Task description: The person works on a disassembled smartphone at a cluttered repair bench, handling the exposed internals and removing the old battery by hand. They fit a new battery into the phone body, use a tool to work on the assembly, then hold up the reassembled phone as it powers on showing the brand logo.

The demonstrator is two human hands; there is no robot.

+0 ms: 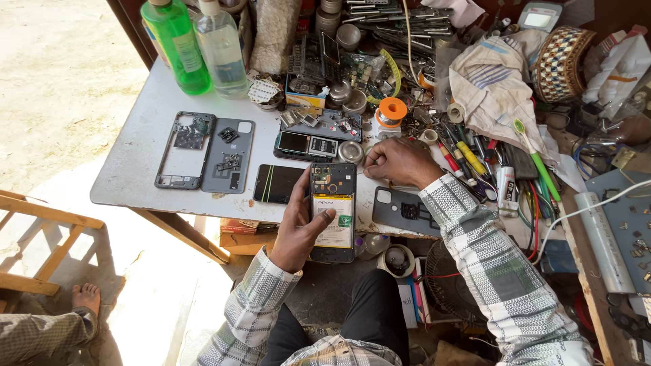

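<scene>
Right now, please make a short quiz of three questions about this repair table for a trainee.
1. True or false: the left hand holds the opened phone with its back cover off.
2. Which bottle stands nearer the table corner: A green bottle, B clear bottle?
3. What lies just left of the opened phone?

Key: 1 true. 2 A. 3 A black phone screen. The right hand pinches a thin tool.

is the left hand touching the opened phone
Touching. The head view shows the left hand wrapped around the opened phone, its thumb lying on the battery.
</scene>
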